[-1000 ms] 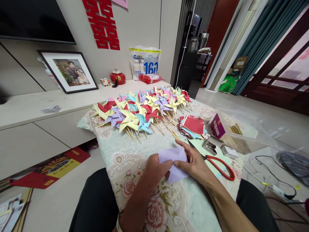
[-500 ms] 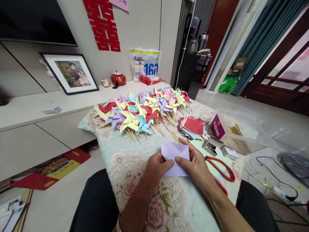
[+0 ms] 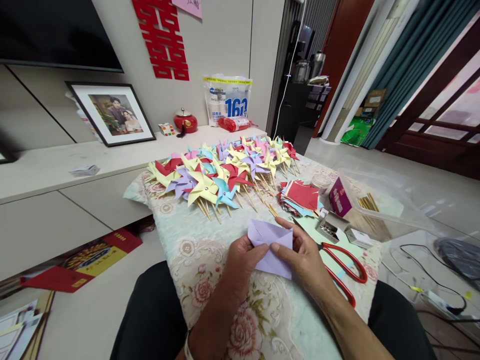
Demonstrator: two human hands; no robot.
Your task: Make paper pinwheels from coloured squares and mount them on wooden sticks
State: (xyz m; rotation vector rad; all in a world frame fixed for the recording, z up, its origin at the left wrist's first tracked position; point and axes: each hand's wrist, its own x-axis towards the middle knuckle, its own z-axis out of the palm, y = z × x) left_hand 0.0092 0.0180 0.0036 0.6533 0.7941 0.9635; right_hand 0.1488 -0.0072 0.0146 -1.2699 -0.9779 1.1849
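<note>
Both hands hold one lilac paper square above the flowered tablecloth, near its front. My left hand pinches its left side, thumb on top and fingers underneath. On the opposite side my right hand grips it the same way, with the thumb near the paper's middle. Crease lines show on the upper part of the paper. Just right of my right hand lie scissors with red handles, their blades partly hidden. Beyond the hands is a stack of cut paper squares, red on top.
Many paper pinwheels on sticks cover the table's far side. At right are an opened small box of metal fasteners, a closed small box and a clear plastic bin with golden sticks. Cables lie on the floor.
The lilac paper has tilted slightly, its right side lower, while both hands keep hold of it. The view has shifted a little; the other things stay put.
</note>
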